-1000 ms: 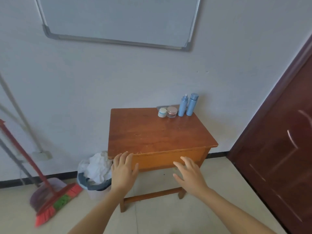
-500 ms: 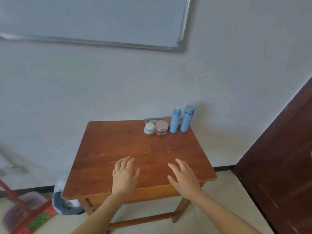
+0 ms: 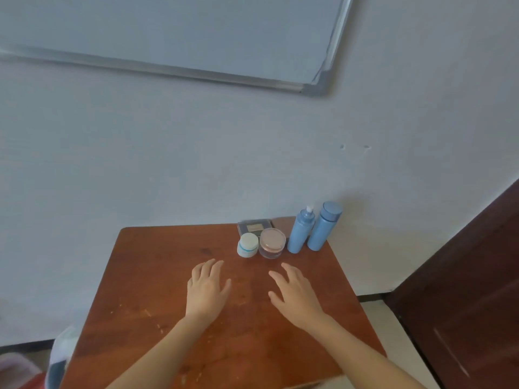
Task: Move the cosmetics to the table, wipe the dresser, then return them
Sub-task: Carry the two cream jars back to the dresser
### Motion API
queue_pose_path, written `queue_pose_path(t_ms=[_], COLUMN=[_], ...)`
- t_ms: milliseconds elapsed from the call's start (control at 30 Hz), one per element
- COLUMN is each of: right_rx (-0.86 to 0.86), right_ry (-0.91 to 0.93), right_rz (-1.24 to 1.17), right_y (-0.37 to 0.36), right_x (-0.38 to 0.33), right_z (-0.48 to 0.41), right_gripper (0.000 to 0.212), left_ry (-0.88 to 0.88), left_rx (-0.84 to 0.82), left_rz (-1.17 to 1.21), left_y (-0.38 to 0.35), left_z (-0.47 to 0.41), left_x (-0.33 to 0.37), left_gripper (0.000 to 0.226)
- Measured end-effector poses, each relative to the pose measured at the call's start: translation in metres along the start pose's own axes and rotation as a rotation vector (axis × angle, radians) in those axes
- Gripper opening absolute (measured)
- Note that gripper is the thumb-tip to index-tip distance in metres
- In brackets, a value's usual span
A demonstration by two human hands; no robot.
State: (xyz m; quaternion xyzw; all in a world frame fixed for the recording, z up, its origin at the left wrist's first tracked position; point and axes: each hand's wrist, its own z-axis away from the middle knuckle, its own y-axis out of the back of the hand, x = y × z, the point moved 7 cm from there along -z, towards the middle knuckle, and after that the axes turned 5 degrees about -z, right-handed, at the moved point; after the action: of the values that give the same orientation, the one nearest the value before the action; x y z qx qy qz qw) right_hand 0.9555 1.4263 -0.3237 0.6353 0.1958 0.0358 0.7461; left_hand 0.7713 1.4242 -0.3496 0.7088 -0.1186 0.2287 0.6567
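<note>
toward one o'clock on the dresser tabletop [image 3: 157, 276] stand a white jar [image 3: 248, 245], pink jar [image 3: 271, 242], spray bottle [image 3: 300, 234], capped bottle [image 3: 323, 227] and a flat compact [image 3: 255, 226] behind. left hand [image 3: 207, 290] and right hand [image 3: 295, 296] are over mid-tabletop, at six o'clock of them, each grip empty, fingers spread.

Soft, dim, bluish light filled the frame; edges bowed, the lower left corner blurred, and faint shadows lay on the wall [image 3: 351, 220].
</note>
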Motion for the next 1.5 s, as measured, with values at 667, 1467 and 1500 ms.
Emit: queue_pose_path(t_ms=[667, 1467, 1500], right_rx=[-0.006, 0.018, 0.040], right_ry=[-0.050, -0.043, -0.064], right_rz=[-0.064, -0.344, -0.368], right_y=[-0.017, -0.014, -0.008], right_x=[0.032, 0.015, 0.012], right_z=[-0.132, -0.132, -0.127], right_gripper=[0.051, 0.060, 0.059], left_ry=[-0.120, 0.043, 0.011], left_rx=[-0.214, -0.103, -0.108], left_rz=[0.002, 0.145, 0.152], left_y=[-0.062, -0.011, -0.007], left_z=[-0.116, -0.092, -0.093], left_x=[0.040, -0.024, -0.024], left_gripper=[0.063, 0.060, 0.060])
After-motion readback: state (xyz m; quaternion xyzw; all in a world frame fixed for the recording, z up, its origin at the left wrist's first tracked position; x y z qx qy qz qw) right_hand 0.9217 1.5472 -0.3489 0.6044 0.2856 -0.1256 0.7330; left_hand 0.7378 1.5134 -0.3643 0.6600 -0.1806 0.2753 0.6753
